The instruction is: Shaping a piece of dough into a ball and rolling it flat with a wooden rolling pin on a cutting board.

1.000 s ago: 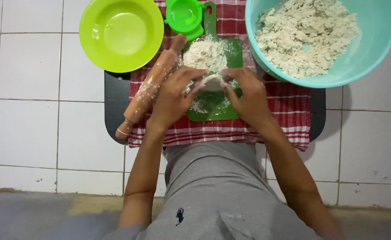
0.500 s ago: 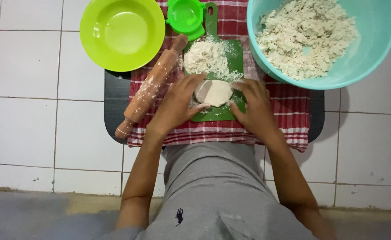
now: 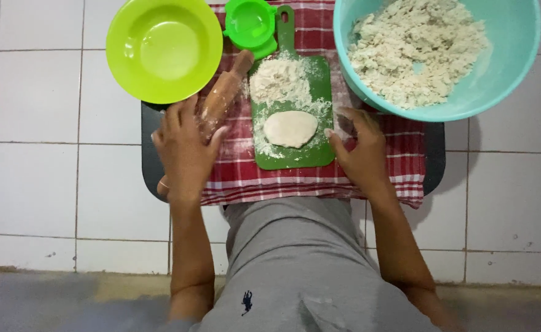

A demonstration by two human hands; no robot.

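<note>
Wooden rolling pin [image 3: 220, 98] under left hand [image 3: 184, 154], flattened dough [image 3: 290, 128] on green board [image 3: 307, 157].

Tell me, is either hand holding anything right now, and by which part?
The left hand lies over the wooden rolling pin, covering its lower half; a closed grip cannot be told. The right hand holds nothing, resting on the red checked cloth beside the green board.

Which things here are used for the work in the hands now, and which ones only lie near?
In use:
- left hand on the rolling pin
- right hand beside the green board
- flat dough piece on the board
- flour heap on the board

Lying near:
- empty lime bowl
- small green press
- blue bowl of crumbly dough
- checked cloth
</note>
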